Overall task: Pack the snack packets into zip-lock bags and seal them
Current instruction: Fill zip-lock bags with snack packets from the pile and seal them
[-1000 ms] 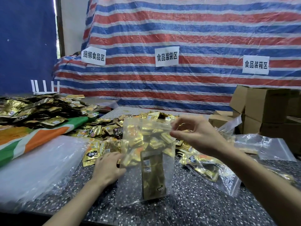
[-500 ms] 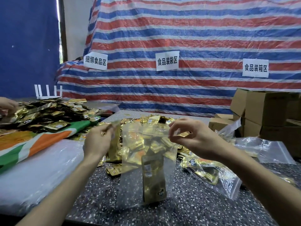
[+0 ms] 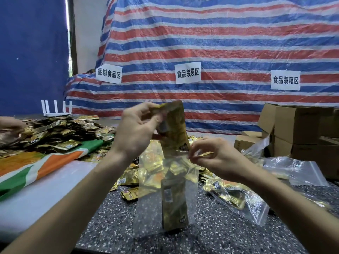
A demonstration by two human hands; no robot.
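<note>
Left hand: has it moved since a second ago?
Yes. The left hand rose from the speckled table beside the zip-lock bag to above its mouth, holding a gold packet.

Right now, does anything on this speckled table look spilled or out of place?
Nothing looks damaged. Loose gold foil snack packets lie scattered on the speckled dark table behind the upright clear zip-lock bag, more a work pile than a spill. A white antenna router at the far left looks out of place among food.
</note>
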